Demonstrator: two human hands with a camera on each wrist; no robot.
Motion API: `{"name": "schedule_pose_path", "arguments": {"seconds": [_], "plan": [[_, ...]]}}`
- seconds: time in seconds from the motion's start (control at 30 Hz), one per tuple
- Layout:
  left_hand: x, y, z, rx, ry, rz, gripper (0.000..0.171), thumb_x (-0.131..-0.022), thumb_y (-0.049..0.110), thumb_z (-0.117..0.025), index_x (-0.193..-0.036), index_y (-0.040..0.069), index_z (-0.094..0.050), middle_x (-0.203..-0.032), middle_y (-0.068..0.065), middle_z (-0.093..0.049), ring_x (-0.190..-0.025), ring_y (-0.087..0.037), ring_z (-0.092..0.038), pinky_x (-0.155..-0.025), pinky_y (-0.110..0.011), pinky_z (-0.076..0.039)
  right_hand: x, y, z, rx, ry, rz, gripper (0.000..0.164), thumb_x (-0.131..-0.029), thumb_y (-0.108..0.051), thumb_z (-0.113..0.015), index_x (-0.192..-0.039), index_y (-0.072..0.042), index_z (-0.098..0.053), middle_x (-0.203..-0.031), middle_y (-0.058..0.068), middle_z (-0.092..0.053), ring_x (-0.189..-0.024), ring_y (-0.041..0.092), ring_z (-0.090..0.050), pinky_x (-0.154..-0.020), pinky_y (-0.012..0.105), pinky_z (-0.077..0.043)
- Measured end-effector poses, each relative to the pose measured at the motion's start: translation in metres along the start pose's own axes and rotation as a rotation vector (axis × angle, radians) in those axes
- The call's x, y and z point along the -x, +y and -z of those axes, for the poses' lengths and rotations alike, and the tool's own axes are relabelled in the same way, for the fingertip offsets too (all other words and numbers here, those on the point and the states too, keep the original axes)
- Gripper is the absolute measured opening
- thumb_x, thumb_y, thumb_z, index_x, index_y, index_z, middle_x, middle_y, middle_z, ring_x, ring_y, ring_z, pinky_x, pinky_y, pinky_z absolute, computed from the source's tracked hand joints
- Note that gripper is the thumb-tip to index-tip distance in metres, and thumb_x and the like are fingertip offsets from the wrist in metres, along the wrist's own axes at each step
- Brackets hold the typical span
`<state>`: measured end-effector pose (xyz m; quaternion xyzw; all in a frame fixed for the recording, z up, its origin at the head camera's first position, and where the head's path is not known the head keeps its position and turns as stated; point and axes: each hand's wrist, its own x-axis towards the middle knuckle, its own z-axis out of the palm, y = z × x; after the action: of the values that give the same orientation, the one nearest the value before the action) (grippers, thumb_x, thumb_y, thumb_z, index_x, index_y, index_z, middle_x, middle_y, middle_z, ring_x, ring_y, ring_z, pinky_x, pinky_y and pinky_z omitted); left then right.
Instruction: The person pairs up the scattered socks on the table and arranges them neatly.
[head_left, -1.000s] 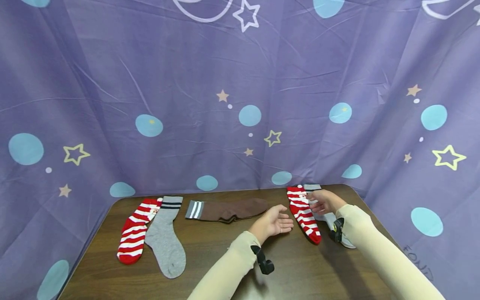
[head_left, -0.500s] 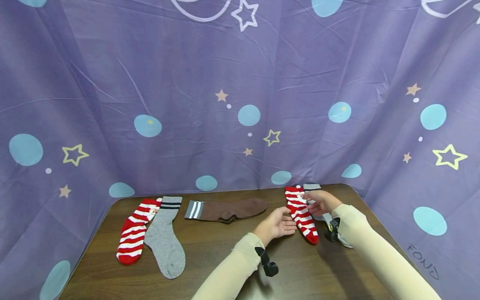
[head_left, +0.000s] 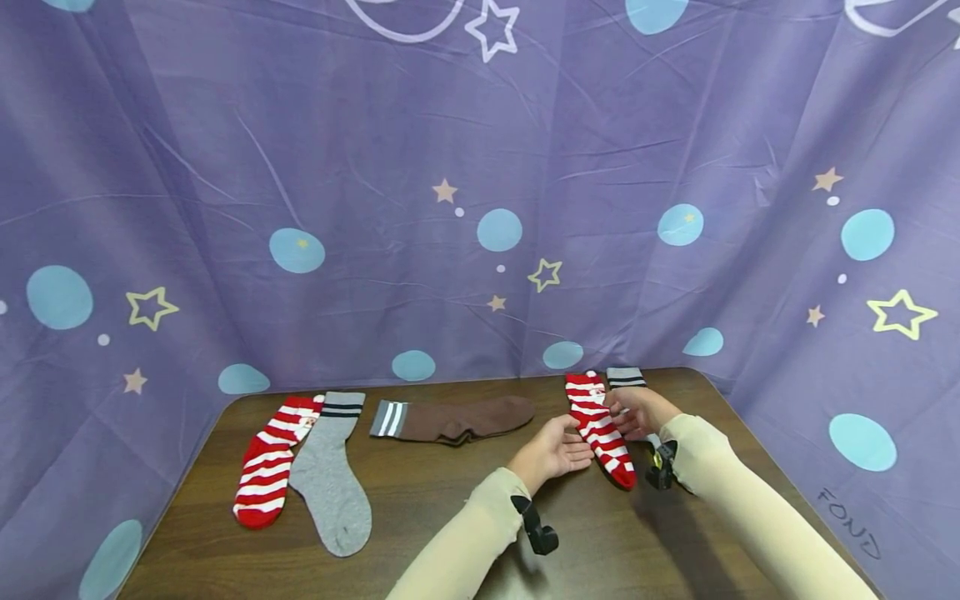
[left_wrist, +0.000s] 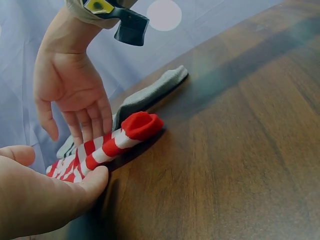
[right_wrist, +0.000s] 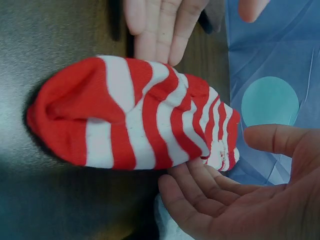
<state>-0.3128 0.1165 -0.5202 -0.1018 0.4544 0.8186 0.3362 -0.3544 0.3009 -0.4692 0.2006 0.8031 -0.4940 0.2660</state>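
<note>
Purple curtain (head_left: 375,208) backs your wooden bench (head_left: 405,500); left grip (head_left: 552,452) and right grip (head_left: 643,412), both spread, flank a red-striped sock (head_left: 606,439).

Across the surface (head_left: 240,567), in front of the hanging cloth (head_left: 360,208), the leftmost sock (head_left: 264,471) lies touching the second sock (head_left: 333,500) on its right. Right of that pair, the middle sock (head_left: 468,419) lies crosswise near the back edge. Farther right, the fourth sock (head_left: 600,427) sits between the left hand (head_left: 553,454) and the right hand (head_left: 643,412); just beyond it lies the rightmost sock (head_left: 626,377) (partly hidden behind the right hand in the head view).
</note>
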Motion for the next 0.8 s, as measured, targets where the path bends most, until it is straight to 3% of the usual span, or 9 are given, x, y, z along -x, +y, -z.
{"name": "schedule_pose_path", "arguments": {"seconds": [0.23, 0.37, 0.63, 0.8], "plan": [[-0.001, -0.002, 0.002, 0.004, -0.003, -0.012, 0.066, -0.098, 0.02, -0.045, -0.143, -0.024, -0.025, -0.153, -0.043, -0.03, -0.146, -0.053, -0.033, -0.124, -0.055, -0.029, -0.002, 0.005, -0.003, 0.042, -0.003, -0.002, 0.051, -0.098, -0.023, -0.049, -0.134, 0.013, -0.047, -0.133, 0.03, -0.056, -0.126, 0.043, -0.056, -0.106, 0.054, -0.049], [-0.003, -0.003, 0.002, 0.014, -0.01, -0.019, 0.068, -0.097, 0.02, -0.045, -0.144, -0.024, -0.023, -0.154, -0.043, -0.028, -0.147, -0.053, -0.03, -0.124, -0.055, -0.028, -0.002, 0.008, -0.004, 0.024, -0.022, -0.006, 0.049, -0.098, -0.022, -0.052, -0.133, 0.012, -0.049, -0.135, 0.03, -0.056, -0.127, 0.043, -0.057, -0.106, 0.054, -0.05], [-0.005, -0.003, 0.002, 0.037, -0.016, -0.038, 0.065, -0.097, 0.018, -0.043, -0.144, -0.023, -0.025, -0.154, -0.042, -0.031, -0.147, -0.051, -0.033, -0.124, -0.054, -0.028, -0.003, 0.015, -0.009, -0.021, -0.058, 0.008, 0.042, -0.095, -0.018, -0.062, -0.127, 0.009, -0.054, -0.118, 0.023, -0.064, -0.111, 0.035, -0.063, -0.103, 0.051, -0.053], [-0.005, -0.002, 0.003, 0.03, -0.019, -0.037, 0.066, -0.097, 0.018, -0.042, -0.145, -0.023, -0.025, -0.155, -0.041, -0.03, -0.148, -0.051, -0.032, -0.125, -0.053, -0.027, -0.004, 0.017, -0.011, -0.016, -0.051, 0.004, 0.049, -0.093, -0.017, -0.068, -0.129, 0.01, -0.049, -0.125, 0.027, -0.063, -0.113, 0.035, -0.063, -0.103, 0.051, -0.053]]}}
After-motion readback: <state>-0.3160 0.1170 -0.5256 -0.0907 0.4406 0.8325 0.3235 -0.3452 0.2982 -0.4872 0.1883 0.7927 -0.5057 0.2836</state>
